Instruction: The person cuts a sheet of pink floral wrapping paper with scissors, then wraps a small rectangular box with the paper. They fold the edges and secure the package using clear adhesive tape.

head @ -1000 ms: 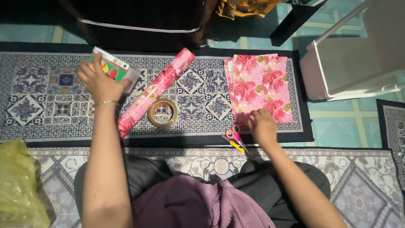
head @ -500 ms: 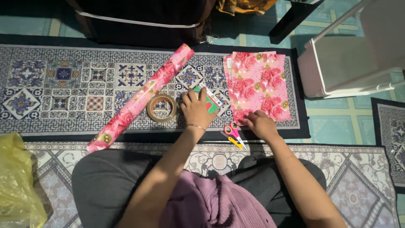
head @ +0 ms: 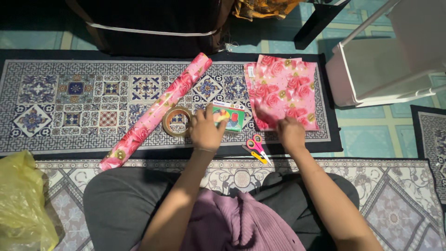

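My left hand (head: 206, 131) grips a small green and white box (head: 228, 115) and holds it down on the patterned mat (head: 69, 100), right of a brown tape roll (head: 177, 122). My right hand (head: 290, 133) presses on the near edge of a pink floral paper sheet (head: 283, 90). Pink and yellow scissors (head: 256, 148) lie between my two hands, close to my knees. A pink floral wrapping roll (head: 158, 109) lies slanted to the left of the tape.
A yellow plastic bag (head: 21, 200) sits at the near left. A white plastic container (head: 385, 69) stands at the right on teal floor tiles. A dark bag (head: 148, 23) and a black furniture leg (head: 320, 23) lie beyond the mat.
My left hand carried the small box from the far left of the mat to the middle and set it down beside the tape. The right hand shifted slightly up onto the paper's edge.
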